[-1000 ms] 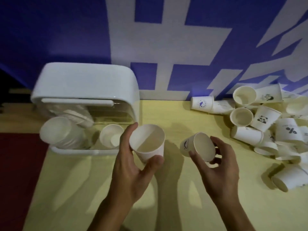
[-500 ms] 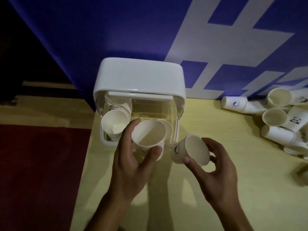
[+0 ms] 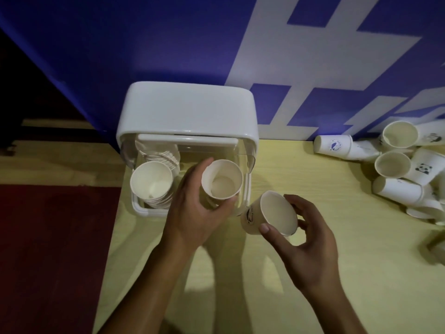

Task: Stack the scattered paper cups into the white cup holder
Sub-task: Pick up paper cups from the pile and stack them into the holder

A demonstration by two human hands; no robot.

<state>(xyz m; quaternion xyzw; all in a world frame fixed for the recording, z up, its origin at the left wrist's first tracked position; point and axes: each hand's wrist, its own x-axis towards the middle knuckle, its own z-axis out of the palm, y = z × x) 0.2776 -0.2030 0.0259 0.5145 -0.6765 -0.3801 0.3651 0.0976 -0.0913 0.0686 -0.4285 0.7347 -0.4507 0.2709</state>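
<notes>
The white cup holder point(image 3: 187, 109) stands at the back of the yellow table, its clear front open. A stack of paper cups point(image 3: 152, 182) fills its left side. My left hand point(image 3: 192, 213) grips a white paper cup point(image 3: 222, 182) upright over the holder's right side; whatever lies beneath that cup is hidden. My right hand point(image 3: 305, 239) holds a second paper cup point(image 3: 272, 214) with a dark print, tilted toward the left, just in front of the holder's right corner. Several scattered paper cups point(image 3: 395, 165) lie in a heap at the right.
A blue wall with large white shapes point(image 3: 313, 56) rises directly behind the holder. The yellow table point(image 3: 240, 285) ends at its left edge, beyond which lies a dark red floor point(image 3: 53, 249).
My left hand has carried its cup from in front of the holder to over its right side. My right hand followed leftward with its cup. The view shifted left.
</notes>
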